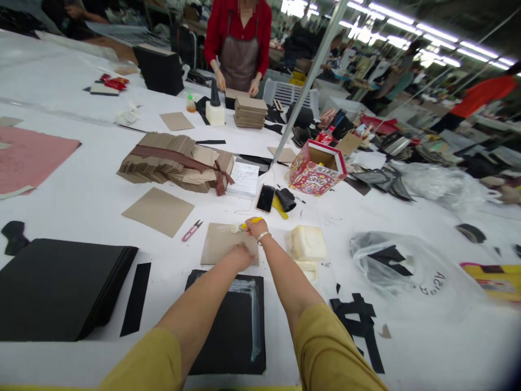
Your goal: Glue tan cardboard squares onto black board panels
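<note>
My right hand (255, 227) is closed round the yellow handle of a brush (247, 224). Its pale bristles rest on the far part of a grey-brown cardboard piece (220, 247). Over the near right part of that board lies my left hand (241, 257), its fingers too blurred to read. Partly under my left forearm is a black panel (232, 336) with whitish wet-looking streaks along its top and right edges. A white plastic container (306, 243) stands right of my right hand. Pink thread snips (192, 230) lie to the left of the board.
A stack of black panels (61, 288) and a black strip (135, 298) lie left. Beyond are a tied cardboard bundle (175, 163), a phone (266, 198) and a red patterned box (315, 168). A plastic bag (391, 266) and black scraps (358, 315) lie right. Across the table stands a person (240, 49).
</note>
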A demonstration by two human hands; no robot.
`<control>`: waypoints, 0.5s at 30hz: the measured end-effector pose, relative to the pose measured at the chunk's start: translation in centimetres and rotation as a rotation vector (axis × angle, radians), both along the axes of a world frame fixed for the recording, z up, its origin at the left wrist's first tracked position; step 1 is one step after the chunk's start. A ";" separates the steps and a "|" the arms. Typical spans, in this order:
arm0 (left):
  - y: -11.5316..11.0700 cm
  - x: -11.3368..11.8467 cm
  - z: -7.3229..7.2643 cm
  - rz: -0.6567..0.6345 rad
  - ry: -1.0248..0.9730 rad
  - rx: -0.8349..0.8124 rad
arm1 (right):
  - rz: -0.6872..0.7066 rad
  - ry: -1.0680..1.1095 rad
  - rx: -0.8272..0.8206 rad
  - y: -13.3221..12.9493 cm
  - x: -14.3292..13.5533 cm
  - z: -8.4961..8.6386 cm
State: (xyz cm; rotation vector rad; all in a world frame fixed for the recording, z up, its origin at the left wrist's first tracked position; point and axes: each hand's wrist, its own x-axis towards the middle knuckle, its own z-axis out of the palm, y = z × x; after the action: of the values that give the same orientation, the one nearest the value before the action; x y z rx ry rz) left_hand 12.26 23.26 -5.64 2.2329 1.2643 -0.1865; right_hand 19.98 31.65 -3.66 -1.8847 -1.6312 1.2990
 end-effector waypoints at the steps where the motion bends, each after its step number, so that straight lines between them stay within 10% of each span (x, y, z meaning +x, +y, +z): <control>1: -0.1 -0.1 0.1 -0.019 0.025 -0.006 | -0.027 -0.010 -0.001 -0.1 1.4 0.2; 8: -0.5 0.1 1.0 -0.059 0.159 -0.007 | -0.027 -0.060 0.066 -1.7 7.2 2.7; 15: -0.5 0.1 1.8 -0.022 0.215 -0.062 | 0.593 -0.317 0.396 -7.3 8.4 1.4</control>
State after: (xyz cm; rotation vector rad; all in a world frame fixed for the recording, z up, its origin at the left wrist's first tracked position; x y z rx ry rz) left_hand 12.38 22.79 -3.82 2.2202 1.3253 -0.4788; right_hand 28.37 24.31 -2.30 -1.4670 -2.5251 0.7766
